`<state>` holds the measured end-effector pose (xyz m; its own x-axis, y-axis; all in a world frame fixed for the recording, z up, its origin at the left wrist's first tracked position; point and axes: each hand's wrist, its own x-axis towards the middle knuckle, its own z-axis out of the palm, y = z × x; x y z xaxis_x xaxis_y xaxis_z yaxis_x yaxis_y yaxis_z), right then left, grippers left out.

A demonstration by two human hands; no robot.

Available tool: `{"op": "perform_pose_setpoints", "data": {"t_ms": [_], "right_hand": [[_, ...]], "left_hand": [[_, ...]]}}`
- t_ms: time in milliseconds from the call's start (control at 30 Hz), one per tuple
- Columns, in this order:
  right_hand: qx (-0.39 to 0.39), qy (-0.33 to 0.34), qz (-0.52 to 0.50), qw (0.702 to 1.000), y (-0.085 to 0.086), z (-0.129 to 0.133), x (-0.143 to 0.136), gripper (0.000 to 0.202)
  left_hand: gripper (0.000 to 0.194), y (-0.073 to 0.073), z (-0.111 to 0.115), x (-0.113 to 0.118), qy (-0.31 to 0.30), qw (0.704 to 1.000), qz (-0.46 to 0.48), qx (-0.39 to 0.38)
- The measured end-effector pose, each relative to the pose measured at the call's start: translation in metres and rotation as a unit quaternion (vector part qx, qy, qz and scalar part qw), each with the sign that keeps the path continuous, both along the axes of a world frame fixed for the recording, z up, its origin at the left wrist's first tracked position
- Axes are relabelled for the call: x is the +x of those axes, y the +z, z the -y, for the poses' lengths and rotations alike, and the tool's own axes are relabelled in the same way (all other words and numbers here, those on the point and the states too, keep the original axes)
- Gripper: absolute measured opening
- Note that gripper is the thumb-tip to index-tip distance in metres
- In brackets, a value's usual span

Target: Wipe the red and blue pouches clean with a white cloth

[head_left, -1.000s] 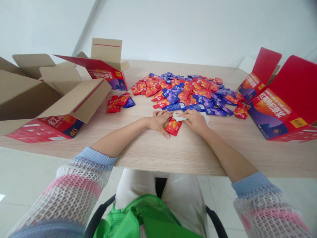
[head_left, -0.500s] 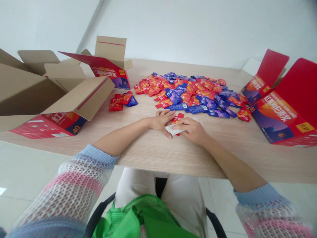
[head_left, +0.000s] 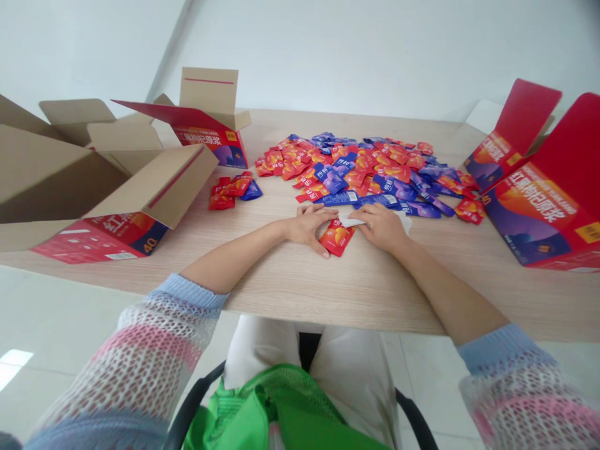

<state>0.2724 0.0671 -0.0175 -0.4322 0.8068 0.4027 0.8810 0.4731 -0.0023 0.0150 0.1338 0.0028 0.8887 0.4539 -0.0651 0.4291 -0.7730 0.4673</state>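
Containers: four printed cartons with raised flaps are recorded on the worktop [head_left: 290, 284]. The near left carton [head_left: 100, 236] shows bare brown inner walls; its floor is out of sight, so its contents cannot be told. The far left carton [head_left: 210, 144] stands behind it, red flap angled out to the left, interior hidden. At the right edge, the near right carton [head_left: 539, 209] and the far right carton [head_left: 492, 155] present red flaps and printed faces only; contents cannot be told.

Loose stock: a broad sachet heap [head_left: 365, 167], red and blue mixed, lies at the centre between the cartons. A small sachet group [head_left: 229, 190], red with blue, lies apart, near the left cartons.

Item in hand: one red sachet [head_left: 338, 239] lies flat on the worktop, slightly askew, between the hands and in front of the heap. It bears an orange fruit print; its upper end is partly covered.

Hands: the left hand [head_left: 307, 228] rests at the sachet's left edge, thumb and fingers apart. The right hand [head_left: 380, 226] is clamped on a white wipe [head_left: 347, 220] at the sachet's upper right.
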Motion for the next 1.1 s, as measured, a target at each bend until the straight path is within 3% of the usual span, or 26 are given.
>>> {"op": "perform_pose_setpoints", "data": {"t_ms": [133, 300, 433, 533, 867, 1000, 1100], "right_hand": [[0.016, 0.019, -0.023, 0.999, 0.007, 0.004, 0.009, 0.034], [0.059, 0.115, -0.122, 0.984, 0.019, 0.025, -0.02, 0.035], [0.027, 0.163, -0.034, 0.986, 0.011, 0.03, -0.045, 0.029], [0.021, 0.131, 0.008, 0.991, 0.004, 0.025, -0.047, 0.028], [-0.001, -0.07, 0.082, 0.994, 0.006, 0.01, -0.018, 0.042], [0.025, -0.057, 0.035, 0.997, 0.004, 0.01, -0.006, 0.046], [0.047, 0.018, -0.04, 0.998, 0.007, 0.017, -0.007, 0.048]], "left_hand": [[0.118, -0.001, -0.002, -0.001, -0.004, 1.0, -0.005, 0.004], [0.118, -0.006, -0.005, -0.002, 0.001, 1.0, 0.012, 0.001], [0.12, -0.009, -0.006, -0.001, 0.011, 1.0, 0.023, 0.012], [0.12, -0.008, -0.005, 0.0, 0.012, 0.999, 0.028, 0.015], [0.118, 0.0, -0.002, -0.001, 0.017, 1.0, 0.011, -0.007], [0.118, 0.0, -0.002, 0.0, 0.02, 1.0, 0.002, -0.005], [0.12, -0.003, -0.003, 0.001, 0.022, 1.0, 0.008, -0.001]]}}
